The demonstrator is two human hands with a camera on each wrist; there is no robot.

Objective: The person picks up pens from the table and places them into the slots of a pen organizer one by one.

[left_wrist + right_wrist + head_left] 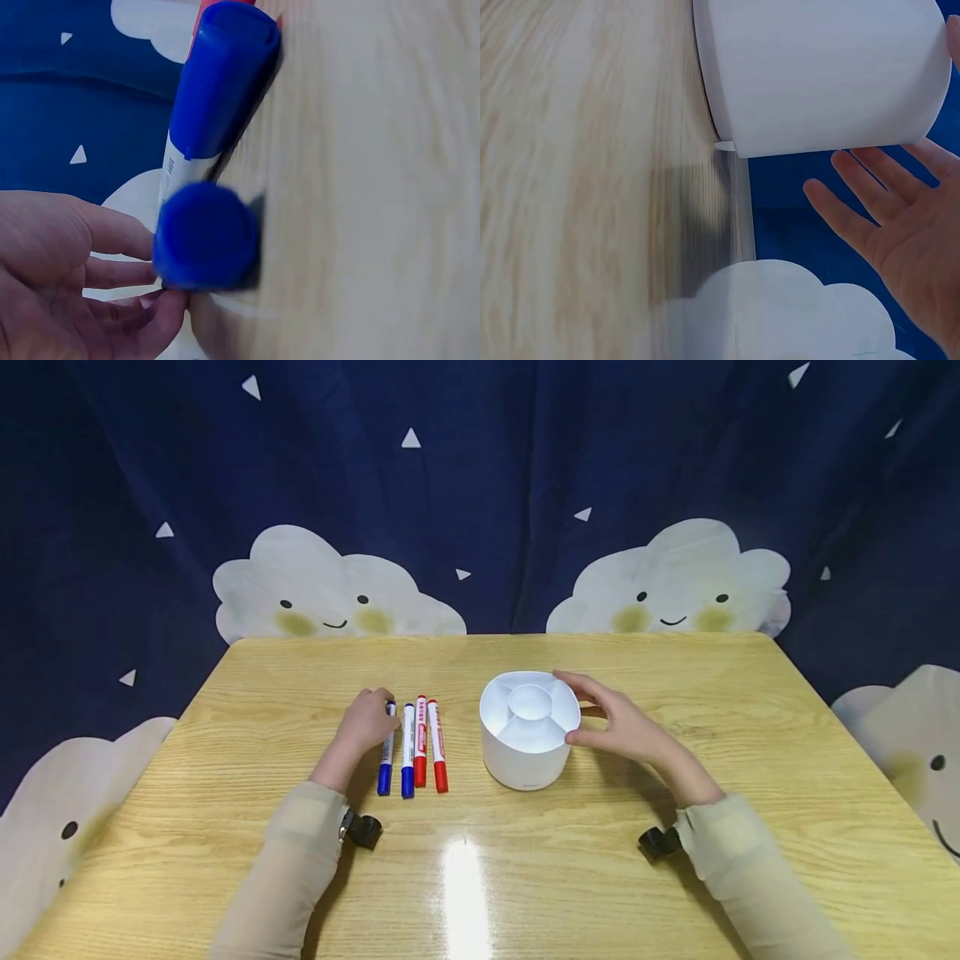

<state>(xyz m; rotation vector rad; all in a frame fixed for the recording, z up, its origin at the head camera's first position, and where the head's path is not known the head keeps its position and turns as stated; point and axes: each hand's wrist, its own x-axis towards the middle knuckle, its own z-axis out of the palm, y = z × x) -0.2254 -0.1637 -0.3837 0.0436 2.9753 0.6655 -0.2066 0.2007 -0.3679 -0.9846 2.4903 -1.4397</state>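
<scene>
My left hand (366, 720) pinches the leftmost blue-capped marker (386, 764) near its far end; the marker lies along the table. The left wrist view shows that marker's blue cap (204, 236) end-on, partly hiding the fingertips. Beside it lie a second blue-capped marker (407, 753) and two red-capped markers, one (421, 743) slightly left of the other (438, 747). A round white divided organizer (525, 767) stands upright to their right. My right hand (621, 724) touches its right side, thumb and index finger at the rim. Its other fingers (870, 191) stretch out straight, apart from the wall.
The wooden table (487, 827) carries all these things. Behind it hangs a dark blue curtain (495, 477) printed with white clouds and triangles. A small black camera sits at each wrist, the left one (366, 832) and the right one (656, 843).
</scene>
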